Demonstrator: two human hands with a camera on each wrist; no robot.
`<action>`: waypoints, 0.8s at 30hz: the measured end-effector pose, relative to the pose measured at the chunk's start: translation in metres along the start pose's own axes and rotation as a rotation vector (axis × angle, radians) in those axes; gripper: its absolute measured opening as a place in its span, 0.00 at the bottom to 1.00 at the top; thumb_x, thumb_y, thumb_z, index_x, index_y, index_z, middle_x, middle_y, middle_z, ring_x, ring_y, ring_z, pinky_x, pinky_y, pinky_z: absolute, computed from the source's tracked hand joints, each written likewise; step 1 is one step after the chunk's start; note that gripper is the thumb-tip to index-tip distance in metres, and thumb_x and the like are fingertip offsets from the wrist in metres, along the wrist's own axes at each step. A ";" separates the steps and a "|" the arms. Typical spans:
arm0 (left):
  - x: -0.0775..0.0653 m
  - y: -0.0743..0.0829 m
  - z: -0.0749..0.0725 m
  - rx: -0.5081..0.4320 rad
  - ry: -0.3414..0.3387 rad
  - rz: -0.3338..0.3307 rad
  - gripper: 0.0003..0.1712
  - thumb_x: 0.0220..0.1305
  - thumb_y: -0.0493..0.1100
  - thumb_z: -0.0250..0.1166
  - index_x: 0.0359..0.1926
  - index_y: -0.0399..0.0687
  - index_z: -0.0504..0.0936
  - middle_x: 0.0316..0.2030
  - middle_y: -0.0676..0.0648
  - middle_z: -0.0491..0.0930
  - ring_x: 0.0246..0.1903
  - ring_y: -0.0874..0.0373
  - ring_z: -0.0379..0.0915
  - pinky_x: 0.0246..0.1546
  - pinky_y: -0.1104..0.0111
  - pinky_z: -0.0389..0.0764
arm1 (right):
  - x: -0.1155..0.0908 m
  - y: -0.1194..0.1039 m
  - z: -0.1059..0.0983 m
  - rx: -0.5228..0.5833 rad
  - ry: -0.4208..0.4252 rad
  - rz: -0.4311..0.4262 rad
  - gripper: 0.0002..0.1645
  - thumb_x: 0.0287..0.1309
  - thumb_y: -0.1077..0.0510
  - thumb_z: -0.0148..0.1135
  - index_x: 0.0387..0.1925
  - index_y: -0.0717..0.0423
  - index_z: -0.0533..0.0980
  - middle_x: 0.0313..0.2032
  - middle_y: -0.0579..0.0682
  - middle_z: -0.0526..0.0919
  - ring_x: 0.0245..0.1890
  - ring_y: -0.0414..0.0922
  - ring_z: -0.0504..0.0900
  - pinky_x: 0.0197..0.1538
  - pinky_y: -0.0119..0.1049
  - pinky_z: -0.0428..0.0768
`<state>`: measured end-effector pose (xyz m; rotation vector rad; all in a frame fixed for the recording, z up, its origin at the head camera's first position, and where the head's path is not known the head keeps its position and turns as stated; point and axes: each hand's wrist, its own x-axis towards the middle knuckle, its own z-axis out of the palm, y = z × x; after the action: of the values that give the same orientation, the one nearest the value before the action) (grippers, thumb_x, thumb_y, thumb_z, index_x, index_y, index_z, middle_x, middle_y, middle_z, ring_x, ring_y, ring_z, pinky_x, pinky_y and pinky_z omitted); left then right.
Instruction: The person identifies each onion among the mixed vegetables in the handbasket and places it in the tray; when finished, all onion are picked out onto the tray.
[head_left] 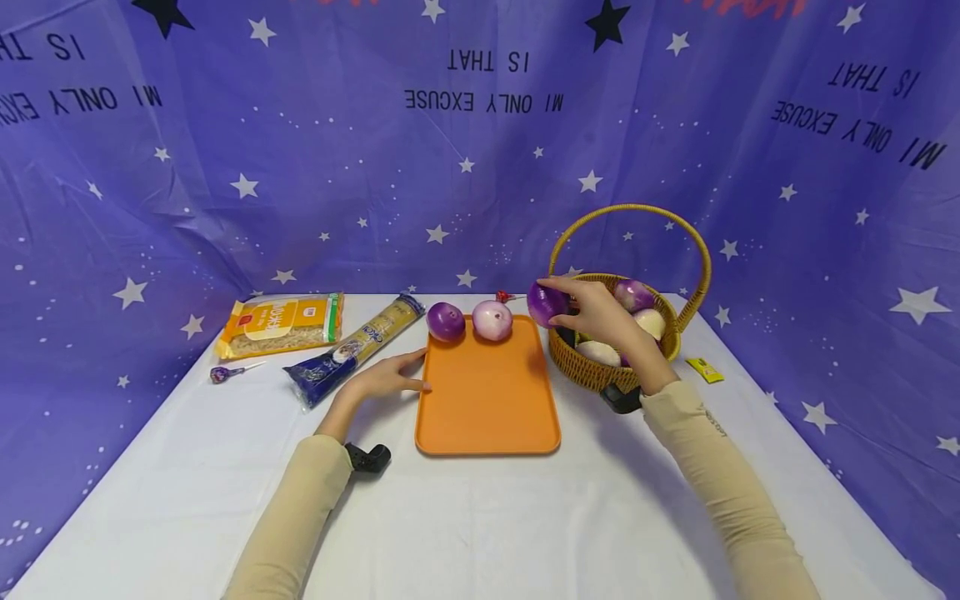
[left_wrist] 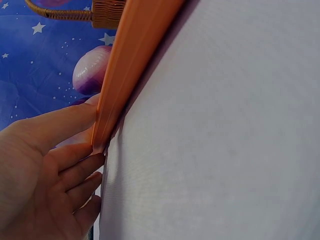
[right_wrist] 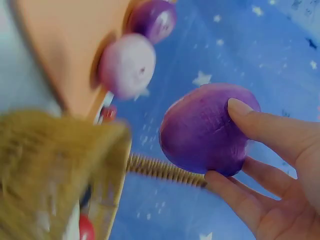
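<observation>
My right hand pinches a purple onion between thumb and fingertips, above the rim of a wicker basket. Several purple-and-white, onion-like pieces sit in that basket, partly hidden by the hand. An orange tray lies on the table between my arms. At its far edge are a dark purple onion and a paler pink-white onion. My left hand rests against the tray's left edge, its thumb and fingers spread and touching the rim.
Left of the tray lie a blue-ended packet of noodles, an orange-and-clear food bag and a purple-wrapped lollipop. A red lollipop is behind the tray. The basket's tall handle arches up; a small yellow packet lies right of it.
</observation>
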<state>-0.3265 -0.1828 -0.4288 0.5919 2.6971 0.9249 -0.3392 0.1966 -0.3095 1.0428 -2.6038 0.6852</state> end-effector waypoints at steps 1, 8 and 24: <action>0.000 0.000 0.000 0.001 0.000 0.000 0.48 0.62 0.56 0.65 0.74 0.44 0.54 0.71 0.35 0.55 0.69 0.37 0.49 0.69 0.45 0.50 | 0.001 -0.004 0.004 0.015 0.004 -0.007 0.37 0.51 0.63 0.72 0.64 0.59 0.71 0.59 0.60 0.76 0.57 0.58 0.75 0.57 0.52 0.76; -0.002 0.002 -0.001 -0.013 0.001 -0.003 0.47 0.62 0.55 0.65 0.74 0.44 0.53 0.71 0.35 0.55 0.69 0.37 0.49 0.69 0.45 0.50 | 0.010 -0.022 0.041 0.075 0.025 -0.062 0.37 0.50 0.66 0.72 0.63 0.57 0.72 0.60 0.57 0.76 0.56 0.55 0.77 0.55 0.48 0.79; -0.003 0.004 0.000 -0.006 0.007 -0.003 0.47 0.62 0.55 0.65 0.74 0.44 0.54 0.70 0.35 0.56 0.69 0.37 0.50 0.69 0.45 0.50 | 0.049 -0.031 0.121 0.059 -0.138 -0.062 0.35 0.52 0.60 0.73 0.63 0.53 0.73 0.59 0.52 0.77 0.55 0.49 0.75 0.58 0.41 0.76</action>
<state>-0.3229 -0.1814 -0.4259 0.5838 2.6996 0.9353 -0.3590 0.0866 -0.3840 1.2241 -2.6684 0.7029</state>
